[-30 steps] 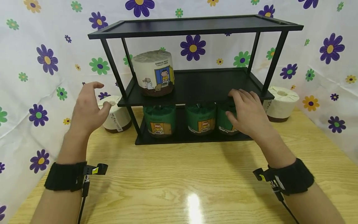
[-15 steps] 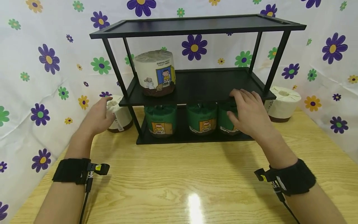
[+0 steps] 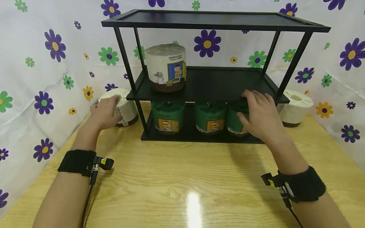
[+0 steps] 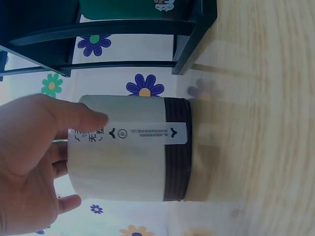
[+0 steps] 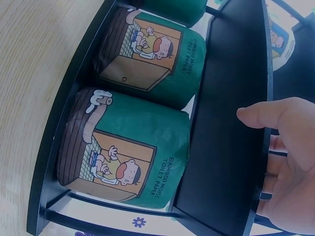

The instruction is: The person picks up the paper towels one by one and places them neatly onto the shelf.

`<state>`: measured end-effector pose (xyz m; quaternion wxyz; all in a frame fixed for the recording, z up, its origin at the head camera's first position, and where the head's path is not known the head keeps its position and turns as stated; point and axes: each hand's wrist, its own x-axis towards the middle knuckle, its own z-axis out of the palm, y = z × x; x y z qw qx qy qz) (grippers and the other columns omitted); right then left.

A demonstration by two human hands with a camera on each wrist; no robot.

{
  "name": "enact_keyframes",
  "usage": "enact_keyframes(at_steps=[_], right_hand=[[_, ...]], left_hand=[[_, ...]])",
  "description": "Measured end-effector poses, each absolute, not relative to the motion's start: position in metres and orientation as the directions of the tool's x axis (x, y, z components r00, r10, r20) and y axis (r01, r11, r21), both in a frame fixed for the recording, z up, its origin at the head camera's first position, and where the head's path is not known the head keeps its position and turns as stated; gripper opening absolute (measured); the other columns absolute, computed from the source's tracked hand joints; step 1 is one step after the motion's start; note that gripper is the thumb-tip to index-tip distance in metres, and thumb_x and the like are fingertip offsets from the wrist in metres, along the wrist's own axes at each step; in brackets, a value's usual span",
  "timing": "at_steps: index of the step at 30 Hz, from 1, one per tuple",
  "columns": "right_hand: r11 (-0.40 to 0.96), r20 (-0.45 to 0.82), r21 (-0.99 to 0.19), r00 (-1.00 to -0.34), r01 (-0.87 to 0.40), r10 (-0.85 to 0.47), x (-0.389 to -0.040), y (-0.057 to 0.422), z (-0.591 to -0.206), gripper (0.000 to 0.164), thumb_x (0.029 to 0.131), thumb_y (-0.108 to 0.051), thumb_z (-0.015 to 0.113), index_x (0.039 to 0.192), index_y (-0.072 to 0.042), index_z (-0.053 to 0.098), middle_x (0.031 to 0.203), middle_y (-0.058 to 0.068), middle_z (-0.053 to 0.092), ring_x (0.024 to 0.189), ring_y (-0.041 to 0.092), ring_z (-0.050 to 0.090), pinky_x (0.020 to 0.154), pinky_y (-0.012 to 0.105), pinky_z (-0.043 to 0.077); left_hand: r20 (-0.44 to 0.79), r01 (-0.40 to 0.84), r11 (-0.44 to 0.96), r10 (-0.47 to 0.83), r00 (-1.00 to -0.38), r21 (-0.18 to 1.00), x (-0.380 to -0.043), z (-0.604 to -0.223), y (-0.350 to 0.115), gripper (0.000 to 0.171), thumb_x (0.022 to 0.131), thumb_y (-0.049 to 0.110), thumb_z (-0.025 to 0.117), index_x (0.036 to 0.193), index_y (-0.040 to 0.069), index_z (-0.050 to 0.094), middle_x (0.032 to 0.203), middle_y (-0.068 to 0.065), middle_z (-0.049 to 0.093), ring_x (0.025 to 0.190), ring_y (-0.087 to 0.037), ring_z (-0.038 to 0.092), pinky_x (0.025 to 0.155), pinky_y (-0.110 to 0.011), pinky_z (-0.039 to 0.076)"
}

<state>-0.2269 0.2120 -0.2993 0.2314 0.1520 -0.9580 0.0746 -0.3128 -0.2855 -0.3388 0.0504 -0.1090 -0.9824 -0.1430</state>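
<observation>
Left hand (image 3: 104, 113) on a pale roll (image 4: 120, 172) beside the black rack (image 3: 216, 26), right hand (image 3: 263, 115) on the middle shelf (image 3: 219, 80).

"BAMBOO MOIST TOILET PAPER" reads on the white roll (image 3: 162, 68) at the left end of the middle shelf and, in the right wrist view, on the green rolls (image 3: 168, 117) beneath; the pale roll's label strip (image 4: 150, 133) carries characters partly covered and too small to read. The left fingers are curved round the pale roll's upper end, thumb across its side, as it stands on the worktop (image 3: 159, 177); the right fingers grip the shelf's front edge, thumb underneath. Three green rolls line the bottom shelf (image 3: 185, 138), and another pale roll (image 3: 297, 107) stands right of the rack.
</observation>
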Motion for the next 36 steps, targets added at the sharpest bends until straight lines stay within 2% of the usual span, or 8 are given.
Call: enact_keyframes(at_steps=[3, 5, 11, 15, 17, 20, 28, 36], right_hand=[[0.943, 0.472, -0.080, -0.846, -0.323, -0.249, -0.225, 0.215, -0.299, 0.056, 0.091, -0.020, 0.069, 0.137, 0.000, 0.044, 0.138, 0.025, 0.054, 0.137, 0.043, 0.042, 0.118, 0.060, 0.024], [0.943, 0.475, -0.078, -0.843, -0.325, -0.251, -0.225, 0.215, -0.299, 0.056, 0.091, -0.020, 0.069, 0.137, 0.000, 0.044, 0.137, 0.025, 0.055, 0.137, 0.043, 0.043, 0.118, 0.060, 0.024], [0.939, 0.483, -0.065, -0.834, -0.338, -0.267, -0.227, 0.213, -0.298, 0.055, 0.091, -0.021, 0.069, 0.136, -0.001, 0.044, 0.137, 0.024, 0.056, 0.137, 0.043, 0.043, 0.117, 0.060, 0.025], [0.941, 0.489, -0.052, -0.830, -0.335, -0.268, -0.227, 0.213, -0.296, 0.056, 0.090, -0.021, 0.070, 0.135, -0.001, 0.044, 0.136, 0.025, 0.057, 0.137, 0.043, 0.043, 0.117, 0.060, 0.026], [0.943, 0.483, -0.050, -0.834, -0.329, -0.265, -0.227, 0.213, -0.296, 0.056, 0.090, -0.021, 0.071, 0.136, -0.001, 0.044, 0.137, 0.025, 0.056, 0.137, 0.043, 0.043, 0.117, 0.060, 0.026], [0.943, 0.473, -0.054, -0.841, -0.327, -0.264, -0.226, 0.213, -0.296, 0.057, 0.090, -0.021, 0.071, 0.136, -0.001, 0.044, 0.138, 0.026, 0.055, 0.138, 0.044, 0.042, 0.117, 0.061, 0.025], [0.944, 0.479, -0.056, -0.838, -0.325, -0.261, -0.227, 0.212, -0.299, 0.056, 0.090, -0.020, 0.070, 0.136, -0.001, 0.044, 0.139, 0.026, 0.055, 0.138, 0.042, 0.042, 0.118, 0.060, 0.025], [0.946, 0.481, -0.056, -0.839, -0.321, -0.256, -0.227, 0.212, -0.300, 0.056, 0.090, -0.020, 0.071, 0.135, -0.001, 0.044, 0.138, 0.026, 0.055, 0.137, 0.043, 0.043, 0.118, 0.061, 0.025]], left_hand=[[0.139, 0.205, 0.954, 0.178, -0.974, 0.218, -0.313, -0.332, -0.283, 0.079, 0.087, 0.020, 0.068, 0.153, 0.003, 0.028, 0.145, -0.028, 0.045, 0.136, -0.048, 0.029, 0.095, -0.068, 0.023], [0.128, 0.193, 0.959, 0.169, -0.977, 0.206, -0.311, -0.328, -0.283, 0.079, 0.086, 0.021, 0.069, 0.152, 0.005, 0.029, 0.138, -0.028, 0.051, 0.131, -0.047, 0.034, 0.091, -0.065, 0.023], [0.074, 0.181, 0.963, 0.169, -0.983, 0.202, -0.305, -0.321, -0.285, 0.083, 0.088, 0.026, 0.071, 0.153, 0.004, 0.024, 0.108, -0.028, 0.061, 0.107, -0.043, 0.051, 0.089, -0.062, 0.025], [0.030, 0.177, 0.967, 0.175, -0.984, 0.182, -0.298, -0.314, -0.281, 0.090, 0.083, 0.029, 0.077, 0.152, 0.003, 0.025, 0.111, -0.029, 0.065, 0.103, -0.044, 0.057, 0.088, -0.060, 0.028], [-0.006, 0.172, 0.971, 0.175, -0.985, 0.165, -0.293, -0.309, -0.277, 0.092, 0.081, 0.032, 0.080, 0.150, 0.002, 0.027, 0.118, -0.030, 0.065, 0.108, -0.048, 0.055, 0.089, -0.060, 0.030], [-0.057, 0.168, 0.977, 0.176, -0.983, 0.134, -0.286, -0.303, -0.273, 0.092, 0.077, 0.037, 0.083, 0.146, 0.000, 0.034, 0.115, -0.028, 0.065, 0.109, -0.049, 0.052, 0.091, -0.062, 0.034], [-0.133, 0.190, 0.967, 0.213, -0.968, 0.167, -0.274, -0.292, -0.268, 0.089, 0.075, 0.039, 0.084, 0.140, -0.003, 0.042, 0.119, -0.029, 0.061, 0.107, -0.042, 0.053, 0.087, -0.061, 0.052], [-0.194, 0.218, 0.956, 0.256, -0.947, 0.197, -0.262, -0.280, -0.256, 0.076, 0.073, 0.038, 0.085, 0.128, 0.001, 0.047, 0.110, -0.026, 0.064, 0.091, -0.033, 0.062, 0.072, -0.044, 0.056]])
